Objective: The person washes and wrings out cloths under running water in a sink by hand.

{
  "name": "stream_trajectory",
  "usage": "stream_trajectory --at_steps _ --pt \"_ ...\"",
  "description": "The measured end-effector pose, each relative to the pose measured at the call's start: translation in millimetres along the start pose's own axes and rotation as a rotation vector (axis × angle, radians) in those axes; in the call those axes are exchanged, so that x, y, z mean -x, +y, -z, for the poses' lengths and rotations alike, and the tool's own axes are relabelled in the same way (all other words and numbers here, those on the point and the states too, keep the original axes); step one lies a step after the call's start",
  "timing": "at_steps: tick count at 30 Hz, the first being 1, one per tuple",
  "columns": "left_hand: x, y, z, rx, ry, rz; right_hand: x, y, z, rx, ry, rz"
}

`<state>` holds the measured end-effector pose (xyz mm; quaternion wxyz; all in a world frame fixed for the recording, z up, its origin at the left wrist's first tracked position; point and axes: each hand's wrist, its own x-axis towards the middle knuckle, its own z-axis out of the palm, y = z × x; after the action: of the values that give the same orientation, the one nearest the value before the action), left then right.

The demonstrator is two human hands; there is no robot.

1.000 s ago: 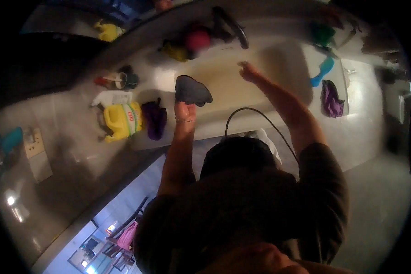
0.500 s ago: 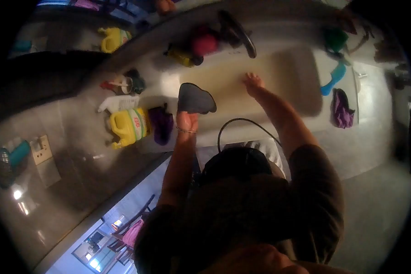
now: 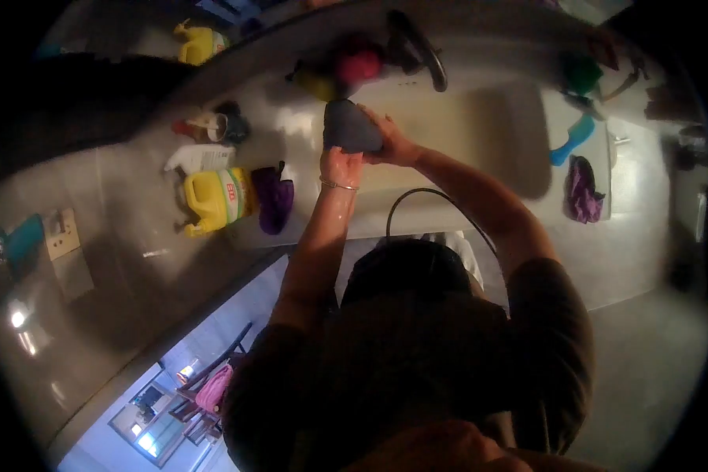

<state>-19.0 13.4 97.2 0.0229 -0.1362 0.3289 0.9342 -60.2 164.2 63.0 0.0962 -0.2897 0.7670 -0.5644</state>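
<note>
A dark grey, rounded flat piece [image 3: 349, 126], its kind not plain, is held up over the left end of the sink [image 3: 533, 130]. My left hand [image 3: 343, 164], with a bracelet at the wrist, grips its near edge from below. On its right side rests my right hand [image 3: 393, 143], fingers along the edge and partly hidden behind it. Pale, cloudy water fills the basin under both hands.
A dark faucet [image 3: 431, 64] arches over the sink's back edge, beside a pink object [image 3: 359, 66]. Left stand a yellow jug [image 3: 209, 200], a white bottle [image 3: 203, 159] and a purple cloth [image 3: 274, 200]. Right lie a blue brush [image 3: 573, 140] and another purple cloth [image 3: 584, 191].
My right hand has come from the middle of the basin leftward onto the grey piece. My left hand has moved slightly away from me and to the right with it.
</note>
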Motion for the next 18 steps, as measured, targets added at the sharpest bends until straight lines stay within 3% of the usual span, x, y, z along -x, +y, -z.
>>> stream_trajectory --at_steps 1,3,5,6,8,9,10,11,12,13,17,18 --pt "-4.6 -0.5 -0.8 0.044 0.008 0.013 -1.4 -3.6 4.0 0.034 0.075 -0.01" --pt "-12.0 -0.8 -0.5 0.091 0.011 0.022 -2.5 0.7 12.0 -0.083 0.033 -0.101" --pt "-13.2 6.8 1.4 0.162 -0.156 0.104 0.8 -3.3 20.3 -0.204 -0.009 -0.199" --pt "-11.3 10.3 1.9 0.163 -0.158 0.102 1.8 -8.2 27.0 -0.106 -0.006 -0.207" --pt "-5.8 21.0 2.9 -0.377 -0.01 0.051 2.3 -26.1 44.8 -0.005 -0.005 -0.212" --pt "-6.5 33.6 8.7 -0.742 -0.091 0.092 0.5 -39.4 57.1 -0.027 -0.089 -0.365" --pt "-7.2 40.5 12.8 -0.74 -0.096 0.087 -0.5 -46.8 64.4 -0.049 -0.169 -0.519" --pt "-6.0 45.5 13.3 -1.109 -0.284 0.031 0.7 -45.0 67.7 -0.044 -0.166 -0.519" --pt "-3.5 47.2 13.4 -1.474 -0.475 -0.028 2.2 -43.2 71.2 0.041 -0.136 -0.372" --pt "-4.0 44.1 11.3 -1.399 -0.568 0.023 4.1 -41.5 74.0 0.123 -0.108 -0.223" --pt "-8.9 21.2 -5.1 -1.182 -0.645 0.046 2.4 -36.0 77.5 0.076 -0.165 -0.152" --pt "-15.0 10.9 -2.7 -1.078 -0.646 0.004 2.3 -29.6 70.4 -0.151 -0.107 -0.142"
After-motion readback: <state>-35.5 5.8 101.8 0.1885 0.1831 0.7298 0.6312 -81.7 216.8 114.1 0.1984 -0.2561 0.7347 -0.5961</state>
